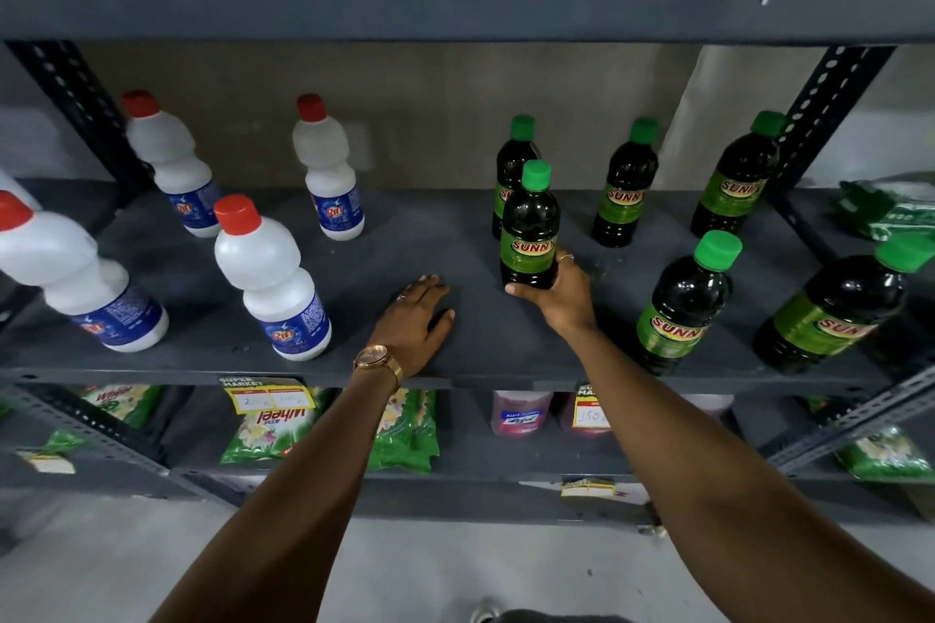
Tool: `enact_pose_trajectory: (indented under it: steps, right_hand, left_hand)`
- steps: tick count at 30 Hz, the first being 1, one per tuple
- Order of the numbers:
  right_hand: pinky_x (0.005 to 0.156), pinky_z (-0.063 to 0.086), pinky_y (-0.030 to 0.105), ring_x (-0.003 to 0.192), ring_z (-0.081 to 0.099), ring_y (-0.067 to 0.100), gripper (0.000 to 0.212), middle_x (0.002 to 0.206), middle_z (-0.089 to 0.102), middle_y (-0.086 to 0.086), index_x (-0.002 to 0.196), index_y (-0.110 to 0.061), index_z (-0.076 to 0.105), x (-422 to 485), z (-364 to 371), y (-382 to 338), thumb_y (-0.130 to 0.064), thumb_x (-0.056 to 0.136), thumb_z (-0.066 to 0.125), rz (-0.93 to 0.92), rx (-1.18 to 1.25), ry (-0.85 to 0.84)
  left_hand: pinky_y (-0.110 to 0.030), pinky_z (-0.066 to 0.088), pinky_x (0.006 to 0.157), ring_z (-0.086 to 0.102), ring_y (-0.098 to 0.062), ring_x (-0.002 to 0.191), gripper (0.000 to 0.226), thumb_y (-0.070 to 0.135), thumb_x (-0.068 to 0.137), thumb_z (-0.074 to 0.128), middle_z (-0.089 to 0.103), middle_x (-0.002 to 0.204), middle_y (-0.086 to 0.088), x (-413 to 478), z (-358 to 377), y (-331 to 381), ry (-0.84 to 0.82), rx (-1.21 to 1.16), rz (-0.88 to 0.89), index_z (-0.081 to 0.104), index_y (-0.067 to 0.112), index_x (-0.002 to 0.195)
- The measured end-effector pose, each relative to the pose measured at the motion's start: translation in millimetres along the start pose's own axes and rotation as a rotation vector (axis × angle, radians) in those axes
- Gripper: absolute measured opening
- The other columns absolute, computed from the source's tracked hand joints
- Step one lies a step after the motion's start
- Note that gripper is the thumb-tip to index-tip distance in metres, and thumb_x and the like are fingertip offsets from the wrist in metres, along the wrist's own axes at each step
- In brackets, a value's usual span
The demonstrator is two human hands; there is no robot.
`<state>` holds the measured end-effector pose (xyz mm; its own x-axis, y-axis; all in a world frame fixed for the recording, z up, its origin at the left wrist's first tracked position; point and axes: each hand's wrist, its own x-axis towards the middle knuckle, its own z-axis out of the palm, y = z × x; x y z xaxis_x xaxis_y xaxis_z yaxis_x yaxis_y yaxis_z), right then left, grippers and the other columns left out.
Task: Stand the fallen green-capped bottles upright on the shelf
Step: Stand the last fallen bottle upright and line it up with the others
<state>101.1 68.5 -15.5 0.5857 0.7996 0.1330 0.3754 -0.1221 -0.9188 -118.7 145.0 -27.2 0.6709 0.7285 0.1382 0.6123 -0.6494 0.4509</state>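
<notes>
Right hand (559,291) around green-capped bottle (529,228)

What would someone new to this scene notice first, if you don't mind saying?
Probably the right hand gripping the base of an upright green-capped bottle at mid-shelf, with the left hand flat on the shelf beside it. Five more dark green-capped bottles stand to the right, and white red-capped bottles to the left.

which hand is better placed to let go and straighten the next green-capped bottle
Right. The right hand grips the base of an upright green-capped bottle, nearest the other green-capped bottles. The left hand lies flat on the shelf, toward the white bottles.
</notes>
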Motion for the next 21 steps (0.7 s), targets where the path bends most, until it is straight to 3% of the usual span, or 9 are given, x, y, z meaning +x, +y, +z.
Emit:
enact_pose_trajectory:
  steps: [4,8,13,17,21]
  right_hand:
    - [0.088,0.053,0.039,0.102,0.065,0.023,0.062,0.11,0.07,0.011,0.111,-0.006,0.061,-35.2,-7.3,0.2,-0.026,0.06,0.091,-0.023,-0.056,-0.009]
    - [0.082,0.051,0.019,0.095,0.064,0.009,0.063,0.103,0.069,-0.003,0.112,-0.013,0.061,-79.1,-16.1,4.2,-0.036,0.061,0.089,-0.057,-0.05,-0.053]
    - [0.078,0.049,0.014,0.094,0.064,0.007,0.063,0.1,0.069,-0.005,0.112,-0.015,0.06,-105.7,-21.8,6.3,-0.042,0.062,0.087,-0.072,-0.052,-0.073]
    - [0.084,0.051,0.027,0.098,0.063,0.013,0.066,0.104,0.069,-0.002,0.114,-0.014,0.059,-108.5,-24.7,7.4,-0.041,0.061,0.087,-0.072,-0.062,-0.095]
    - [0.089,0.046,0.028,0.106,0.06,0.018,0.077,0.112,0.066,0.001,0.124,-0.01,0.054,-108.8,-31.7,13.4,-0.036,0.059,0.089,-0.124,-0.119,-0.163]
  left_hand:
    - [-0.035,0.019,0.119,0.024,-0.021,0.144,0.049,0.035,0.097,0.042,0.033,0.154,-0.007,0.5,0.2,0.2,-0.01,0.007,0.001,0.039,0.013,0.141]
    - [-0.036,0.02,0.12,0.024,-0.022,0.145,0.05,0.034,0.097,0.043,0.032,0.154,-0.008,1.2,0.4,-0.3,-0.017,0.001,-0.004,0.037,0.013,0.142]
    - [-0.037,0.021,0.12,0.023,-0.022,0.145,0.05,0.034,0.097,0.042,0.031,0.155,-0.008,0.8,3.0,-0.3,-0.018,0.008,-0.006,0.036,0.013,0.143]
    - [-0.036,0.019,0.12,0.023,-0.022,0.145,0.05,0.033,0.098,0.042,0.03,0.155,-0.008,1.0,3.6,-0.8,-0.027,0.001,-0.008,0.036,0.013,0.143]
    - [-0.036,0.018,0.12,0.023,-0.022,0.145,0.049,0.031,0.098,0.043,0.031,0.155,-0.009,1.5,1.8,1.2,-0.03,-0.028,-0.015,0.036,0.013,0.142]
